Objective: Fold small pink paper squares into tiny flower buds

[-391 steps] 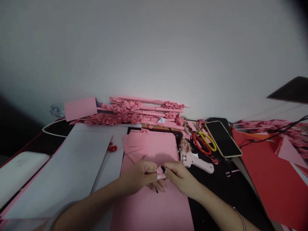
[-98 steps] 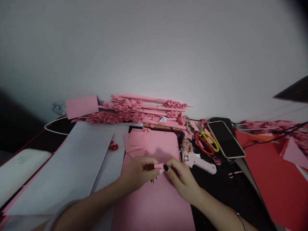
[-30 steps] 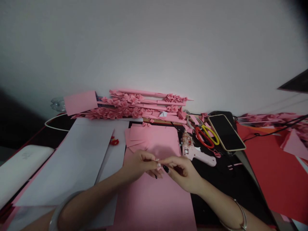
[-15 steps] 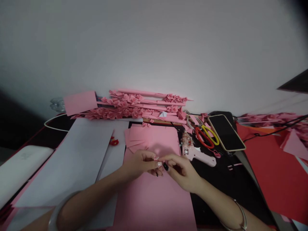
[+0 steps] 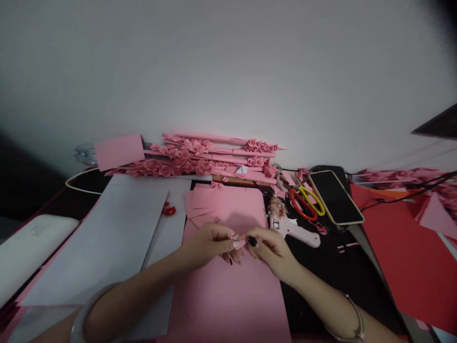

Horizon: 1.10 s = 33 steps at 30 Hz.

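Between my fingertips is a small folded piece of pink paper (image 5: 240, 244), mostly covered by the fingers. My left hand (image 5: 210, 244) pinches it between thumb and index finger, the other fingers curled below. From the other side my right hand (image 5: 270, 250) closes thumb and index finger at the piece's right edge. Both hands are above a large pink paper sheet (image 5: 228, 305). Behind them, small pink paper pieces (image 5: 202, 205) lie fanned on the sheet's upper left. Tiny folded pink paper flowers (image 5: 216, 185) rest at its far edge.
A pale pink glue gun (image 5: 298, 233), red-and-yellow-handled scissors (image 5: 303, 205) and a phone (image 5: 335, 196) lie to the right. Pink paper flower stems (image 5: 193, 166) are piled along the wall. White sheets (image 5: 103, 247) are on the left, red paper (image 5: 410, 257) far right.
My right thumb and index finger have shifted slightly up and to the right, showing more of the folded pink paper. My left hand stays almost in place.
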Each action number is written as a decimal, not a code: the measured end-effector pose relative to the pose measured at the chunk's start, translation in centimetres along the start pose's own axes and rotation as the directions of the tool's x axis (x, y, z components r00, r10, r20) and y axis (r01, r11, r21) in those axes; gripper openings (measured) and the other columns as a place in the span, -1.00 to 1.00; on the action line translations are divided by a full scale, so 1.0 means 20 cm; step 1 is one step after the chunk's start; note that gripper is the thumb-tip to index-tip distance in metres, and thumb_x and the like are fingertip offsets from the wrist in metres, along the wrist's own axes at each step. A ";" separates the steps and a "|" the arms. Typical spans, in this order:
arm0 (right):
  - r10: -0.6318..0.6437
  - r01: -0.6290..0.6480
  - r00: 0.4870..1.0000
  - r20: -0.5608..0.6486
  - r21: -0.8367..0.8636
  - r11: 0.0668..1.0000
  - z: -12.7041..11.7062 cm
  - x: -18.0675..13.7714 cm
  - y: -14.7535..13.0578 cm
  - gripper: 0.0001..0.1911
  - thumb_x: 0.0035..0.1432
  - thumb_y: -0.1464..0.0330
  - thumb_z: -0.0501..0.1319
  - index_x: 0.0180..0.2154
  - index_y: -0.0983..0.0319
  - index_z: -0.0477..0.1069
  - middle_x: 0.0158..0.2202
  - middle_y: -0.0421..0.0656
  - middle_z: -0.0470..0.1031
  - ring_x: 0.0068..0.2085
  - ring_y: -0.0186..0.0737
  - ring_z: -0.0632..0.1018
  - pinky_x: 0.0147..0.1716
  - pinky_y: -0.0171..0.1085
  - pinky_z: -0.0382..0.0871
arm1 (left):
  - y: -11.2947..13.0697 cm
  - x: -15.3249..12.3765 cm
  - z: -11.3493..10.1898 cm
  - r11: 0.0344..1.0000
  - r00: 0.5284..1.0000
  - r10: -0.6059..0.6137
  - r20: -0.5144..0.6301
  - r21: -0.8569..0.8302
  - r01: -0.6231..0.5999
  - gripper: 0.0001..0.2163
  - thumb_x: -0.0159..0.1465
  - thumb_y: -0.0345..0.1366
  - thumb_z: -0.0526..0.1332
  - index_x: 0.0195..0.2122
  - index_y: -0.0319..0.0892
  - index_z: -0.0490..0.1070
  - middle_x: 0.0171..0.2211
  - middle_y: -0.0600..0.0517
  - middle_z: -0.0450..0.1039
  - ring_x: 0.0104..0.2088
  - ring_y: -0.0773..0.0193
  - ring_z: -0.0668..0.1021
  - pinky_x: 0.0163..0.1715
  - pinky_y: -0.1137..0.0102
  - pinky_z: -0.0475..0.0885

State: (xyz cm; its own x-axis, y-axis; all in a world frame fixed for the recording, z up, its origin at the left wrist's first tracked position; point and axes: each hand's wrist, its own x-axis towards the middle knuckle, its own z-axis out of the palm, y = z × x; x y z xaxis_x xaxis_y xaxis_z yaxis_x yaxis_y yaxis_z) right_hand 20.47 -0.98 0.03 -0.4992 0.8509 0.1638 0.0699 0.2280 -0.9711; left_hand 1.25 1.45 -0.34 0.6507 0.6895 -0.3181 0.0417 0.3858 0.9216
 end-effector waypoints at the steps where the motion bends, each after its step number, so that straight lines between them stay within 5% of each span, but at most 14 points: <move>1: 0.014 -0.014 1.000 -0.027 0.008 1.000 0.01 0.00 0.00 -0.72 0.30 0.21 0.02 -0.28 0.24 0.37 -0.58 -0.29 0.23 -0.59 -0.40 0.21 -0.60 -0.39 0.09 | 0.00 0.00 0.00 1.000 1.000 0.006 -0.010 0.017 -0.006 -0.74 0.10 -0.11 0.30 -0.49 -0.26 0.48 -0.57 0.04 0.50 -0.53 0.38 0.53 -0.47 0.51 0.43; 7: 0.079 -0.117 0.981 -0.178 -0.209 0.971 0.02 0.00 0.00 -0.88 0.29 0.32 0.02 -0.29 0.22 0.23 -0.58 -0.34 0.10 -0.57 -0.38 0.19 -0.57 -0.38 0.07 | 0.00 -0.02 0.03 0.996 1.000 -0.012 0.026 0.089 0.010 -0.78 0.16 -0.19 0.24 -0.45 -0.27 0.51 -0.56 0.05 0.50 -0.53 0.37 0.53 -0.45 0.49 0.44; 13: 0.065 0.001 0.991 0.114 -0.502 0.865 0.02 0.01 -0.01 -0.74 0.26 0.45 0.01 -0.51 0.22 0.16 -0.58 -0.31 0.14 -0.55 -0.38 0.19 -0.54 -0.36 0.03 | 0.00 -0.04 0.05 0.991 0.995 -0.079 0.057 0.114 0.072 -0.80 0.12 -0.21 0.24 -0.51 -0.26 0.47 -0.61 0.07 0.48 -0.57 0.35 0.52 -0.48 0.47 0.45; 25: 0.023 0.054 0.989 0.149 -0.492 0.869 0.01 0.00 -0.01 -0.74 0.29 0.42 -0.01 -0.49 0.21 0.18 -0.58 -0.29 0.21 -0.54 -0.37 0.24 -0.54 -0.37 0.09 | -0.02 -0.02 0.03 0.991 0.995 -0.087 0.047 0.106 0.082 -0.82 0.08 -0.25 0.27 -0.55 -0.27 0.45 -0.59 0.02 0.51 -0.58 0.33 0.55 -0.52 0.46 0.46; 33: -0.008 0.090 0.988 0.154 -0.538 0.838 0.04 -0.02 -0.02 -0.76 0.21 0.48 -0.01 -0.51 0.19 0.10 -0.61 -0.33 0.06 -0.59 -0.39 0.15 -0.57 -0.34 0.00 | -0.03 -0.02 0.03 0.994 0.995 -0.061 0.076 0.096 0.053 -0.87 0.08 -0.31 0.27 -0.55 -0.25 0.46 -0.60 0.05 0.51 -0.59 0.35 0.54 -0.52 0.48 0.45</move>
State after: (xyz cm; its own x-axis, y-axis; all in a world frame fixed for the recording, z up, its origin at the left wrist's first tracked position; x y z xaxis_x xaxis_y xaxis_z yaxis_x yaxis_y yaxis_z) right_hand 19.88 -1.78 0.30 -0.6265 0.7663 0.1426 0.4782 0.5223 -0.7060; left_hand 1.52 0.57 -0.57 0.7026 0.6163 -0.3557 0.1490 0.3614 0.9204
